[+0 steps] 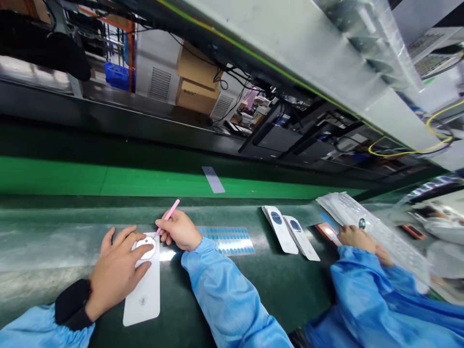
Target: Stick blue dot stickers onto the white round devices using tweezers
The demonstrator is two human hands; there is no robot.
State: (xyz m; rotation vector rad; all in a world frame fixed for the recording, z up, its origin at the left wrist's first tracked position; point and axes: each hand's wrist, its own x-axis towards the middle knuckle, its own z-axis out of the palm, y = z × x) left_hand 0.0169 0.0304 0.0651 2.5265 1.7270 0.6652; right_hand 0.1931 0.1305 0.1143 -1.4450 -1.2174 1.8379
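Note:
My left hand (pixel 118 273), with a black strap at the wrist, rests its fingers on a round white disc (pixel 146 248). The disc lies on a long white card (pixel 145 299) on the green conveyor belt (pixel 90 241). My right hand (pixel 177 231) grips a slim pink tool (pixel 167 216), and its lower end reaches towards the disc. Just to the right of that hand lies a sheet of small blue round stickers (pixel 228 240). The disc's underside is hidden.
Two white cards with blue circles (pixel 280 231) lie further right. A co-worker's hand (pixel 357 239) in a blue sleeve rests on a stack of plastic-covered sheets (pixel 384 237). A grey card (pixel 213 180) lies on the green strip beyond the belt, below overhead cables and cardboard boxes (pixel 197 77).

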